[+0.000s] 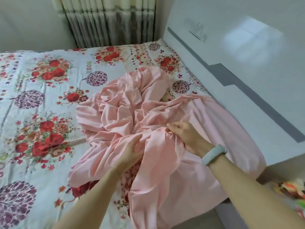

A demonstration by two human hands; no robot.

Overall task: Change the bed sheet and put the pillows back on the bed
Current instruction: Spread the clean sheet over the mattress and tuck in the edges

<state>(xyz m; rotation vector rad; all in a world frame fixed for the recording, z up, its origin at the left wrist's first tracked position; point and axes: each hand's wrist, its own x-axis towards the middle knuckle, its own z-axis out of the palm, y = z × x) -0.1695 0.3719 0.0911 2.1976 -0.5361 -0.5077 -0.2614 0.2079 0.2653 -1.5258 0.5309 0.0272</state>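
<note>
A pink bed sheet (132, 104) lies bunched in a heap near the head of the bed, over a white cover printed with red flowers (41, 100). One part of it is stretched over the near right corner by the headboard. My left hand (132, 149) grips a fold of the pink sheet, thumb on top. Just to its right, my right hand (186, 136) pinches a gathered edge of the same sheet; its wrist wears a pale band. No pillows are in view.
A glossy white headboard (247, 55) with a grey stripe runs along the right side. Pleated curtains (107, 20) hang behind the far edge of the bed. Colourful items (292, 190) lie on the floor at the right edge.
</note>
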